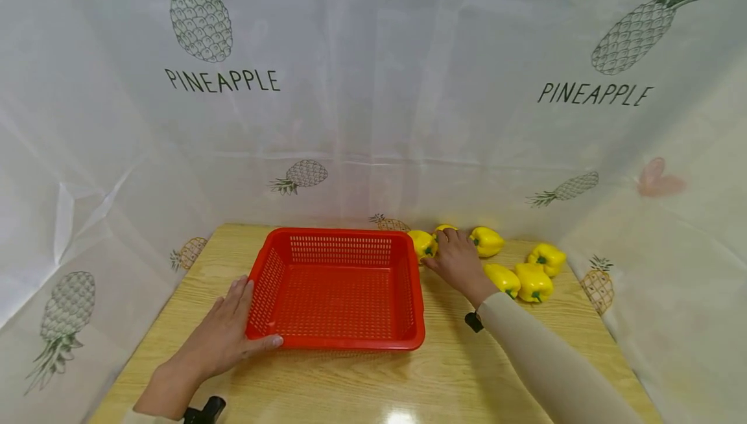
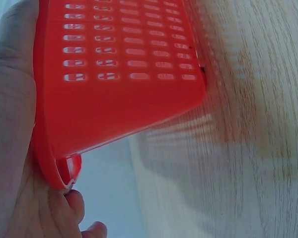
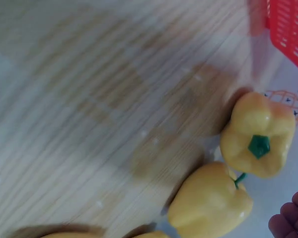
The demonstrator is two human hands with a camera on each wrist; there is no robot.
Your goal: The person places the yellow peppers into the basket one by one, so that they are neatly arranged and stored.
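A red plastic basket (image 1: 335, 344) with slotted sides stands on the table, its inside bare. My left hand (image 1: 218, 333) rests against its left front corner, fingers straight along the left rim and thumb over the front rim. In the left wrist view, the palm lies along the basket's edge (image 2: 114, 104). Beyond the basket's right side, my right hand (image 1: 458, 259) reaches over yellow bell peppers, its fingers apart. Nearest it are one pepper (image 1: 421, 243) beside the basket and another (image 1: 446, 227), partly hidden behind the fingers. In the right wrist view, fingertips (image 3: 293, 215) stand off the pepper (image 3: 258, 134).
More yellow bell peppers lie to the right: one (image 1: 487, 241) at the back, and a group (image 1: 533, 282) nearer the right edge. The wooden table (image 1: 327, 385) meets a white pineapple-print sheet (image 1: 373, 119) at the back and sides.
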